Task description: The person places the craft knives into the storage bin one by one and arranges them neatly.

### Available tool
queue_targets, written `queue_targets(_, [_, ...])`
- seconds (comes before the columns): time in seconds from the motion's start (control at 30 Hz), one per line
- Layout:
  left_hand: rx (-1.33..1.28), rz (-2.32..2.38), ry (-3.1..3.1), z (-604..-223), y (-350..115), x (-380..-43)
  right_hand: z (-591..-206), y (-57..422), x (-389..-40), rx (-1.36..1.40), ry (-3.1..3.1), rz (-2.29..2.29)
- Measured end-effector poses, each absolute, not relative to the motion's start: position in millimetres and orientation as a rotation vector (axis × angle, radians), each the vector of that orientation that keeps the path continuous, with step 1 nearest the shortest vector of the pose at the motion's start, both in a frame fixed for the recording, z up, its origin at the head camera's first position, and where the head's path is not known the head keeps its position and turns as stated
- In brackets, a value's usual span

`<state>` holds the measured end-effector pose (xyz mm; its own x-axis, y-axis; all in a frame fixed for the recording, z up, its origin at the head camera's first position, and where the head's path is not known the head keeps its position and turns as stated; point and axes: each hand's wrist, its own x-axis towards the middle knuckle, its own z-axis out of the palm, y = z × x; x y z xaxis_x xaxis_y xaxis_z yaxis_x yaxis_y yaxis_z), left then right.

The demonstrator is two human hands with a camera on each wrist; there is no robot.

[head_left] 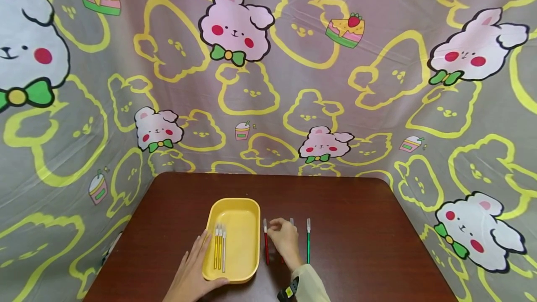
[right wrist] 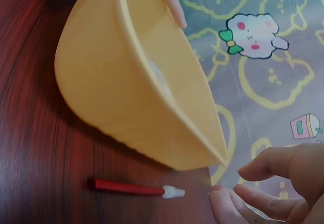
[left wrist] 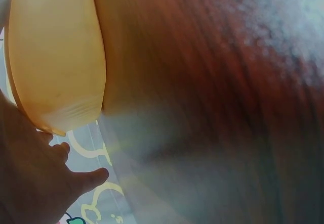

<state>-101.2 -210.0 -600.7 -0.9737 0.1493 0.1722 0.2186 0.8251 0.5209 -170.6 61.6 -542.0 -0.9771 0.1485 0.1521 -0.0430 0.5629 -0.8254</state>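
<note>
My left hand (head_left: 192,267) rests against a yellow tray (head_left: 247,271), fingers stretched along its left side and thumb at the near rim. Inside the tray lie two golden-yellow pens (head_left: 217,250) and a silver one (head_left: 223,255), all with pale caps. Just right of the tray, my right hand (head_left: 285,239) hovers by a red pen (head_left: 266,248) lying on the table. The right wrist view shows the thumb and fingers bent and apart, with nothing between them, close to that pen's whitish tip (right wrist: 173,191). Another red pen (head_left: 282,260) is mostly hidden beneath this hand.
A green pen (head_left: 308,243) with a pale cap lies right of the right hand. Everything stands on a dark brown wooden table (head_left: 356,227). Patterned cloth (head_left: 277,83) hangs around its back and sides. The right wrist wears a dark watch-like band (head_left: 288,290).
</note>
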Motion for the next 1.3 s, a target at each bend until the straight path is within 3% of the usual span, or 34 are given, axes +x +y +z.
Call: queue_targets(1.3, [-0.280, -0.853, -2.888, -604.5, -211.1, -102.3, -567.3, 121.1, -173.7, -0.266, -2.598, 1.221])
